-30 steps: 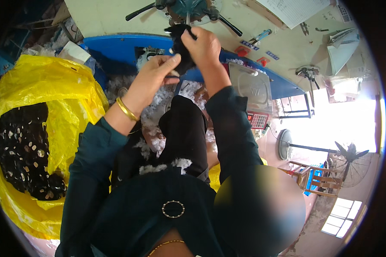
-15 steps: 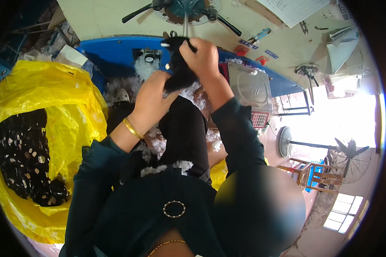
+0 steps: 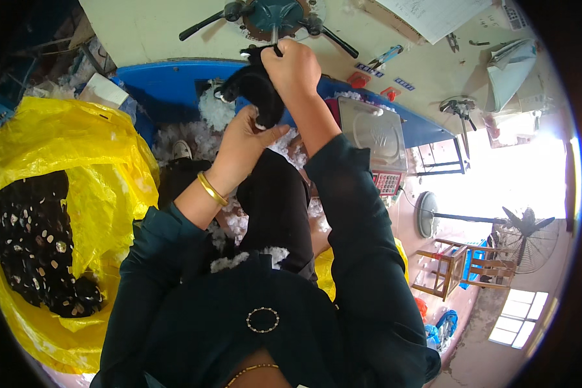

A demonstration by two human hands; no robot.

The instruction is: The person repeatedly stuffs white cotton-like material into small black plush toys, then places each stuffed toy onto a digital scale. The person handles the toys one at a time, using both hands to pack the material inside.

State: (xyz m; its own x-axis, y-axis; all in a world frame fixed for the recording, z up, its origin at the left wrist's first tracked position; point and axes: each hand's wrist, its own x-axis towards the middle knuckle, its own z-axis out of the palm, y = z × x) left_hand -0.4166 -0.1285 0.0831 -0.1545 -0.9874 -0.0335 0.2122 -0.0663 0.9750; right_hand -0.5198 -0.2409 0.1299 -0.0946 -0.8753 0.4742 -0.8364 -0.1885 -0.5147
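A black plush toy piece (image 3: 260, 90) with small white ends hangs at the front of the machine, below a thin metal nozzle (image 3: 275, 33). My right hand (image 3: 294, 68) is closed around its upper right part, right under the nozzle. The hand and fabric hide the nozzle's tip, so whether it sits inside the piece cannot be seen. My left hand (image 3: 242, 145) pinches the piece's lower end, thumb stretched to the right. White fluffy stuffing (image 3: 216, 111) clings to the blue machine front (image 3: 161, 87) beside the piece.
On the left stands a yellow woven sack (image 3: 103, 152) with black, pale-spotted plush pieces (image 3: 32, 246) inside. A scale (image 3: 375, 132) is right of my right forearm. Pliers (image 3: 387, 57), papers (image 3: 433, 16) and red buttons (image 3: 359, 79) lie along the worktop. A standing fan (image 3: 527, 239) is far right.
The plush piece has turned and bends more to the left, its lower end drawn up. My right hand rose slightly; my left hand has shifted its grip, thumb now extended.
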